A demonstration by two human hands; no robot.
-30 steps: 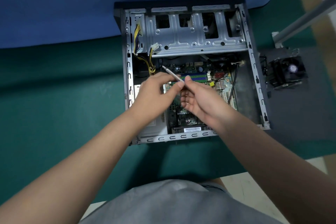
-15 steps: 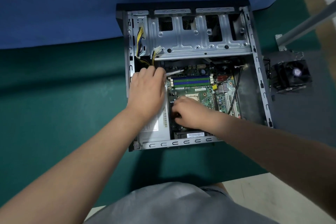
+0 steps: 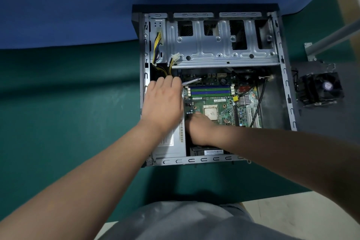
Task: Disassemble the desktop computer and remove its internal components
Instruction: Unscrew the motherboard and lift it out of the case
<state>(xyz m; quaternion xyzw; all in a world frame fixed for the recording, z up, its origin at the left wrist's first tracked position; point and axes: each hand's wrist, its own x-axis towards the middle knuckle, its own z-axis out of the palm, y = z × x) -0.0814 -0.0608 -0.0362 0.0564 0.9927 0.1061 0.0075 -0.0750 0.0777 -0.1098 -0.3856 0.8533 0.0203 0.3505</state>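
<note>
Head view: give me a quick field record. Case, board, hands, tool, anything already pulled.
case: open desktop case lying on its side on the green mat
motherboard: motherboard still mounted, CPU bare, no cooler on it
left hand: left hand over the power supply, holding a screwdriver with its tip over the board's upper left edge
right hand: right hand down on the board's lower left part; grip hidden
removed: CPU cooler fan lying outside, right of the case
</note>
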